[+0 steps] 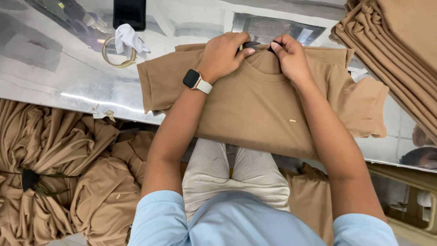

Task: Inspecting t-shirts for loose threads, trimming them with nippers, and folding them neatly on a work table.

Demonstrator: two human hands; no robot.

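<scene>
Both hands pinch the collar of a tan t-shirt (259, 105): left hand (223, 57) and right hand (291, 57) clamped close together. Shirt body lies flat on shiny table (50, 77), stretching from grip toward person, sleeves out sideways.

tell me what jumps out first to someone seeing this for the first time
Both hands meet at the neckline of a tan t-shirt spread on the shiny metal table: the left hand, with a dark smartwatch on its wrist, and the right hand pinch the collar. A stack of folded tan shirts sits at the upper right, and bundled tan fabric fills the lower left.
</scene>
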